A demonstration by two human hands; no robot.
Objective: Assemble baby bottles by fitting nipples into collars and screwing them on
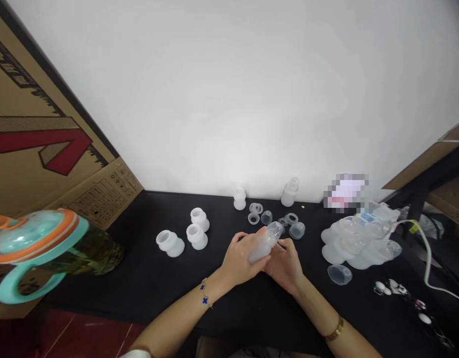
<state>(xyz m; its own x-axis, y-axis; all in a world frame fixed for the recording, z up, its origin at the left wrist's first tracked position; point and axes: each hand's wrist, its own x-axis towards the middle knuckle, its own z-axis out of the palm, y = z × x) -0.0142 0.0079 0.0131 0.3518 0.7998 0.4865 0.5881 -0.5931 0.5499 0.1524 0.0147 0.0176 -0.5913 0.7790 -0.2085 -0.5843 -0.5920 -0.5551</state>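
A small translucent baby bottle with a clear dome cap is held tilted over the black table. My left hand wraps round its body from the left. On the other side, my right hand has curled fingers against the bottle near the cap; part of its grip is hidden. Just beyond my hands lie clear plastic rings and dome caps. To the left, three open white bottle bodies lie or stand tilted close together. By the wall are another bottle body and a capped bottle.
Several capped bottles are piled at the right, with a loose dome cap in front. A white cable and small trinkets lie beyond. A large teal-handled jug and cardboard box occupy the left. A blurred-out screen leans against the wall.
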